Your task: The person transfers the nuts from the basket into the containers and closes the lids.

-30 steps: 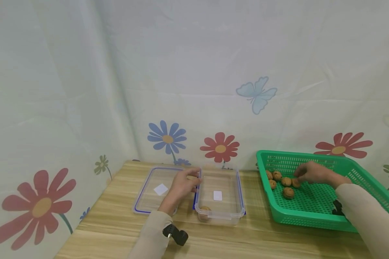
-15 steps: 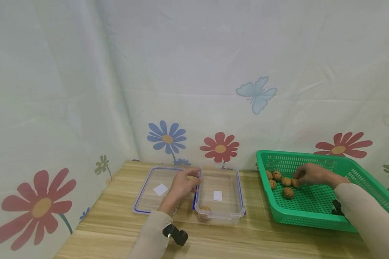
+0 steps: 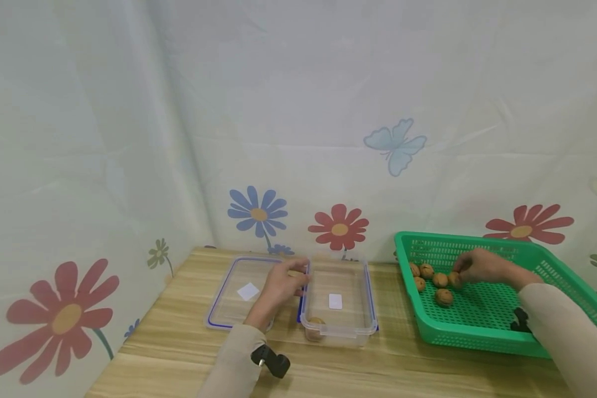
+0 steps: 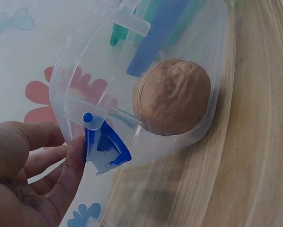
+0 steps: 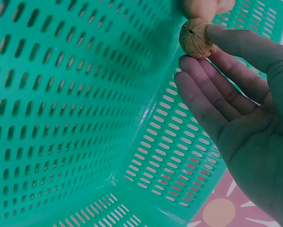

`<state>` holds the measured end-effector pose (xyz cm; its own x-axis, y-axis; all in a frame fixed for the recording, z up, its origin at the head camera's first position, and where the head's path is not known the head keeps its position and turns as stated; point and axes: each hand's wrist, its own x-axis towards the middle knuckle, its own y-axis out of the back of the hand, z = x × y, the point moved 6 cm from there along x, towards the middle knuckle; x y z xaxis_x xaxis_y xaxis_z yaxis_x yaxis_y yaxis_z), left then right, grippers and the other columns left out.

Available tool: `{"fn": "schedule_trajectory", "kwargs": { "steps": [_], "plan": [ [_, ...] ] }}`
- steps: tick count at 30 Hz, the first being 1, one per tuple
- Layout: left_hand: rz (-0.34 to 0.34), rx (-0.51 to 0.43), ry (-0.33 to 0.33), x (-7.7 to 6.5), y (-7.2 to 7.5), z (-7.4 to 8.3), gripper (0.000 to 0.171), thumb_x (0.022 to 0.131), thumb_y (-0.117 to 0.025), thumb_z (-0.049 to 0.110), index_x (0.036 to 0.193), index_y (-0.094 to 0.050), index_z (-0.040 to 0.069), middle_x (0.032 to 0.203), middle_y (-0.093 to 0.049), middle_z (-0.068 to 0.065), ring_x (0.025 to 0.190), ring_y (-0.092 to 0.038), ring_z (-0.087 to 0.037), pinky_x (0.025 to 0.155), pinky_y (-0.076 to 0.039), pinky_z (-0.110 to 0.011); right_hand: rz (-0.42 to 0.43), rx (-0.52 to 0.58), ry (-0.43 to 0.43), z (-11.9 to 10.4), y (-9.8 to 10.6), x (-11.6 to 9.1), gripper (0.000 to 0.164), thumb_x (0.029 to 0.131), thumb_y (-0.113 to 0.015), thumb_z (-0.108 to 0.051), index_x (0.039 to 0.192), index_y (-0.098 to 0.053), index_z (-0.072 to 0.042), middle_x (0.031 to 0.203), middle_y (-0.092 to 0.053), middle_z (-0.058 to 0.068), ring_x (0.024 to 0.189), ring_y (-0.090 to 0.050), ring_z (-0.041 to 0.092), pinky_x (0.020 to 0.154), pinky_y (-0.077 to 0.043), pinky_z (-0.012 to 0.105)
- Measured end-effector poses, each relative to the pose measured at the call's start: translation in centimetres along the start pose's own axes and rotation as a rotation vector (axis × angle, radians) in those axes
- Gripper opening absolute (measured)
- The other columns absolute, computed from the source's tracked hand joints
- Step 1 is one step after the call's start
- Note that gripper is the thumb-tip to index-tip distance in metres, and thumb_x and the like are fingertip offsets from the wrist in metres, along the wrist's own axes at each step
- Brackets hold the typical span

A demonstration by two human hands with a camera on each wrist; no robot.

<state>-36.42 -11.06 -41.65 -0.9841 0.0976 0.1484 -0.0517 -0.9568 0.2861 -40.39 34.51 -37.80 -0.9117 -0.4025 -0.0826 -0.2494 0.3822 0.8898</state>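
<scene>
In the head view my left hand is at the left side of a clear plastic food box, its fingers loosely extended and touching the rim. Close up in the left wrist view, a fingertip meets the blue-edged clasp. A single walnut lies inside the box at its near left corner. My right hand reaches into a green slotted basket. Its thumb and fingertips pinch a walnut, seen in the right wrist view. Several other walnuts lie at the basket's left end.
The box's clear lid, with a blue seal, lies flat on the wooden table left of the box, partly behind my left hand. A white flower-print curtain stands behind the table.
Both hands keep nearly the same places, the right one still at the walnut in the basket. The head view has shifted very slightly.
</scene>
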Motion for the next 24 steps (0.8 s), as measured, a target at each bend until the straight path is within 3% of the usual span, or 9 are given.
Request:
{"fn": "schedule_trajectory", "kwargs": {
  "steps": [10,24],
  "plan": [
    [0.003,0.003,-0.006,0.0,0.0,0.0,0.044,0.098,-0.072,0.001,0.141,-0.065,-0.004,0.125,-0.066,-0.025,0.079,-0.071,-0.024,0.07,-0.068,-0.037,0.075,0.025,0.053,-2.5,1.6,-0.8,0.03,0.1,-0.073,-0.011,0.12,-0.069,0.011,0.111,-0.074,0.015,0.102,-0.07,0.037,0.08,-0.064,0.051],
    [0.005,-0.003,-0.011,0.1,-0.1,-0.2,0.044,0.098,-0.072,0.0,0.141,-0.065,-0.004,0.126,-0.066,-0.025,0.083,-0.072,-0.029,0.07,-0.068,-0.035,0.192,-0.002,0.125,-7.9,4.1,-1.3,0.029,0.101,-0.075,-0.019,0.123,-0.072,0.0,0.114,-0.074,0.007,0.107,-0.071,0.032,0.082,-0.062,0.041]
  ]
}}
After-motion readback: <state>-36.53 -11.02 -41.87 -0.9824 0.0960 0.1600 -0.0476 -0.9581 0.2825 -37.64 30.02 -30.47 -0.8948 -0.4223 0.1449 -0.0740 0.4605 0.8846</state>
